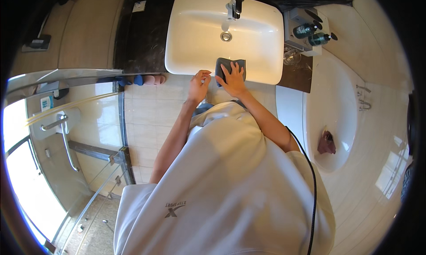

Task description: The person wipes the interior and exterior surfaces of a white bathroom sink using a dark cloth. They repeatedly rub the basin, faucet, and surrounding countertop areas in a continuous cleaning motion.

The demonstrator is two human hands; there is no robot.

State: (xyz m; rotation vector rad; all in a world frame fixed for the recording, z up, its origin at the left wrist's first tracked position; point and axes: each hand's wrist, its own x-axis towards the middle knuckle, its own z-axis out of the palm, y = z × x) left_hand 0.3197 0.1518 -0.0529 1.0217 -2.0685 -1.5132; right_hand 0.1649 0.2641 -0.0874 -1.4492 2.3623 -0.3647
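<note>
A folded grey cloth [218,71] lies over the front rim of the white washbasin [196,55]. My right hand [234,80] presses on it with spread fingers, at the middle of the rim. To its left, my left hand [199,85] hovers by the same rim with loosely bent fingers, and I see nothing in it. Whether that hand touches the basin is hard to tell. Behind the round metal drain [226,36] stands a dark-handled faucet [237,6]. No water shows running from it.
Two pump bottles [304,31] and a clear glass [292,56] stand on the right of the dark stone counter [139,41]. A bathtub [339,121] with a maroon cloth [326,143] lies to the right. Slippers [154,80] and a glass shower partition [96,175] are to the left.
</note>
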